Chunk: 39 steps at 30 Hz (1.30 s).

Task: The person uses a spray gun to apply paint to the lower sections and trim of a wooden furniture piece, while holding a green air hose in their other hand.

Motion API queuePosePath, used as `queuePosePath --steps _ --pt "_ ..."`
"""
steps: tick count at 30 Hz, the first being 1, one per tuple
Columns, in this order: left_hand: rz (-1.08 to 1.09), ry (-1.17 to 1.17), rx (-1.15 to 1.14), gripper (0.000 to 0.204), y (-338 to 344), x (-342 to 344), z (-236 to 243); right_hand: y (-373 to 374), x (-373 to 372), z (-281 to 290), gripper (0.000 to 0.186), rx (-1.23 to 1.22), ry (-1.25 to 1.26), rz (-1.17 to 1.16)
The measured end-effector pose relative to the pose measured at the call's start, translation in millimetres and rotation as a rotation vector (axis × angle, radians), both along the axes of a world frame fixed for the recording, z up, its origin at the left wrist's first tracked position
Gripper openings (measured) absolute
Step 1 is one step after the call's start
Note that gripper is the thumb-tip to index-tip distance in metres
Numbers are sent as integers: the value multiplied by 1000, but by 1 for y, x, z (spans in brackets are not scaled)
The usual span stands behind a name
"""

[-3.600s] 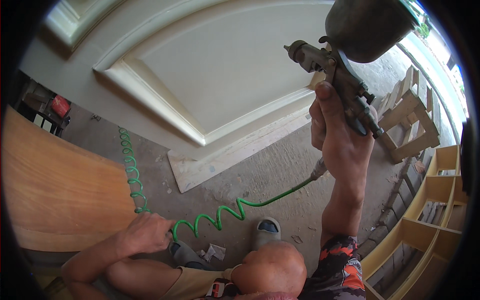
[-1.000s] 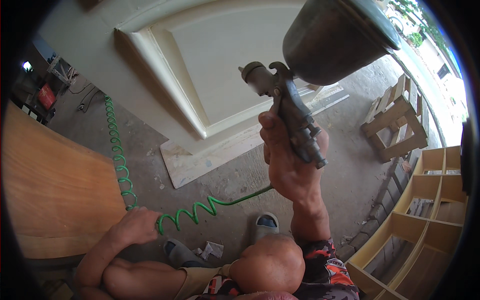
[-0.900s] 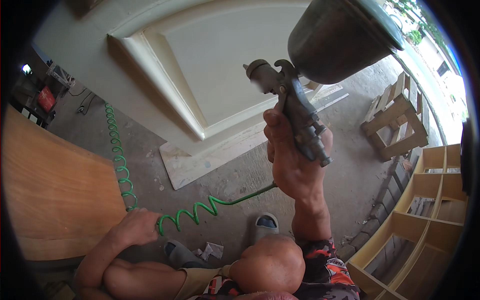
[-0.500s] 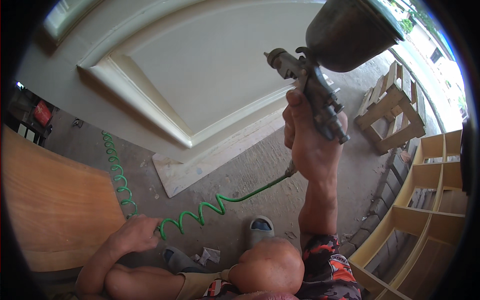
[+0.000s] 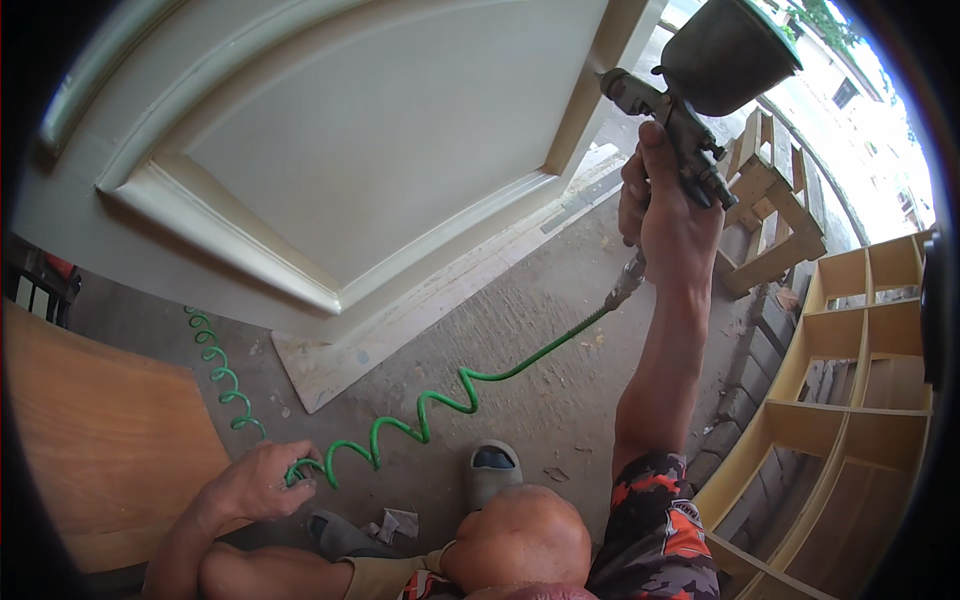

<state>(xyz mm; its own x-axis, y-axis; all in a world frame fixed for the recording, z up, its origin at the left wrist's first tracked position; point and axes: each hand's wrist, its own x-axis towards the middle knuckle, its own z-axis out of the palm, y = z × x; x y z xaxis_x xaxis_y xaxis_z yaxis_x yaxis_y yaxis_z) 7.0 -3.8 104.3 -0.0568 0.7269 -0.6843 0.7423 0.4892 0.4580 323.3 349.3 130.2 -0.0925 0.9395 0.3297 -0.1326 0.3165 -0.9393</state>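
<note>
From where I stand, the person's right hand (image 5: 672, 215) is wrapped around the handle of a dull grey metal spray gun (image 5: 690, 150), thumb up along its back. A dark, round-bottomed metal cup (image 5: 725, 60) sits on top, and the nozzle points left, at the far right edge of a large cream-white door with raised curved mouldings (image 5: 400, 130). I see no mist, and I cannot tell whether the trigger is pulled.

The left hand (image 5: 268, 485) is closed on a bright green coiled plastic hose (image 5: 540, 353), near the front of an orange-brown sheet of smooth wood (image 5: 110, 430). From that grip, 1 length runs to the gun's underside and 1 runs up beside the door. Under the door's lower edge lies a pale, paint-spotted flat board (image 5: 330, 365); behind the gun arm stand a rough wooden pallet-like crate (image 5: 775, 195) and a pale yellow wooden shelf frame (image 5: 815, 420).

I'd judge the step in hand to be spray-coating the door, with the gun at the end of a pass. The next move calls for a level wrist, the nozzle square to the surface and enough hose slack.
</note>
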Motion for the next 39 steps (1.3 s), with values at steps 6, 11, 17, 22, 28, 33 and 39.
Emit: queuePosePath --steps 6,11,17,22,28,33,39 --pt "0 -50 41 33 7 5 1 33 20 4 44 7 -11 -27" --pt "-48 -49 9 36 14 11 -2 62 37 5 43 -14 -35 -71" --pt "-70 -118 52 37 17 16 -4 90 53 1 42 -58 31 -84" --pt "-130 -130 90 31 15 18 -13 116 71 2 44 -79 82 -107" --pt "-387 -42 405 24 22 17 -21 153 91 -2 46 -63 77 -96" --pt "-281 -58 289 21 20 20 -23 172 98 -4 42 -63 90 -136" --pt "-271 -77 317 21 25 25 -23 203 112 -13 33 19 79 -210"
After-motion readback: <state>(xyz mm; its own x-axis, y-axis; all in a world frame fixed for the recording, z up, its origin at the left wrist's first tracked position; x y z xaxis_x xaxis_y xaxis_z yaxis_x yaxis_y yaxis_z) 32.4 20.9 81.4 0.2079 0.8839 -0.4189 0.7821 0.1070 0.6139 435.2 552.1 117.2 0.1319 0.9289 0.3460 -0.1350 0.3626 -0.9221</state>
